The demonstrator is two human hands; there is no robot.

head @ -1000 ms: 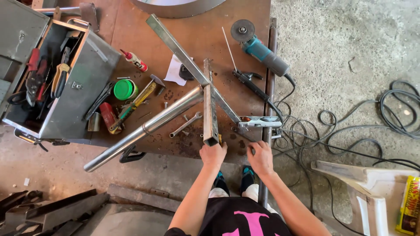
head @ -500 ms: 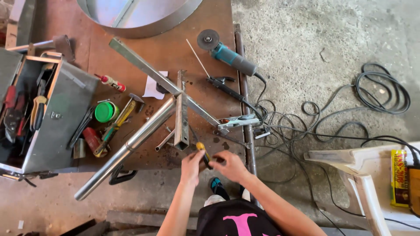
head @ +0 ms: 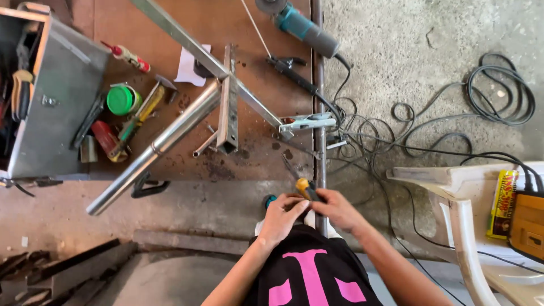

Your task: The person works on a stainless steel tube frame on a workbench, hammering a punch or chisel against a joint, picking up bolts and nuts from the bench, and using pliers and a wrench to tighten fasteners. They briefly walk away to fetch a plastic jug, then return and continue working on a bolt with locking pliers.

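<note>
My left hand and my right hand meet close to my body, just below the table's front edge. Both close on a small tool with a yellow and black handle, whose thin metal end points up toward the table. Above them on the rusty brown table lies a welded steel piece: a round shiny tube, an upright angle bar and a long flat bar crossing it. A metal earth clamp grips the flat bar's near end. Neither hand touches the steel.
An open grey toolbox stands at the left, beside a green cup and loose hand tools. A blue angle grinder lies at the table's far right. Black cables tangle over the concrete floor. A white plastic chair holds a yellow box.
My hands drew back from the steel piece toward my body and took up the yellow-handled tool. The view shifted down and to the right.
</note>
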